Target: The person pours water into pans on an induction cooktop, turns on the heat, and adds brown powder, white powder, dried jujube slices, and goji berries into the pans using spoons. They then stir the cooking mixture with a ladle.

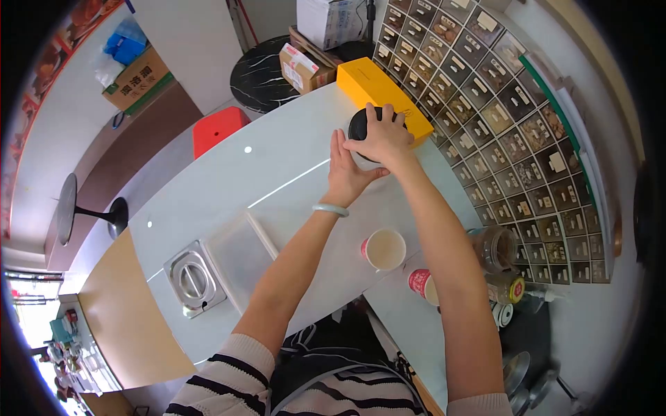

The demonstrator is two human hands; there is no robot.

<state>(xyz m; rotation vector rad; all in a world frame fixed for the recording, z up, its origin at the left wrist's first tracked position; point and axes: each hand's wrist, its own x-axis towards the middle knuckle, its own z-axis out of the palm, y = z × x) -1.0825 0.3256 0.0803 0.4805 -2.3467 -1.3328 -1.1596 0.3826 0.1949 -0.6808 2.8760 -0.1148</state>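
A jar with a black lid [359, 127] stands near the far edge of the glass-topped table, beside a yellow box. My left hand [347, 173] is wrapped round the jar's side, with a pale bangle on the wrist. Over the lid lies my right hand [386, 140], its fingers bent across the top and rim. The jar's body is mostly hidden behind both hands.
The yellow box [378, 87] touches a rack of small compartments [485, 111]. Nearer me are a paper cup [386, 249], another red-and-white cup [420, 283], glass jars [494, 248], a translucent bin [239, 260] and a steel lidded container [194, 279]. A red stool [218, 130] stands beyond the table.
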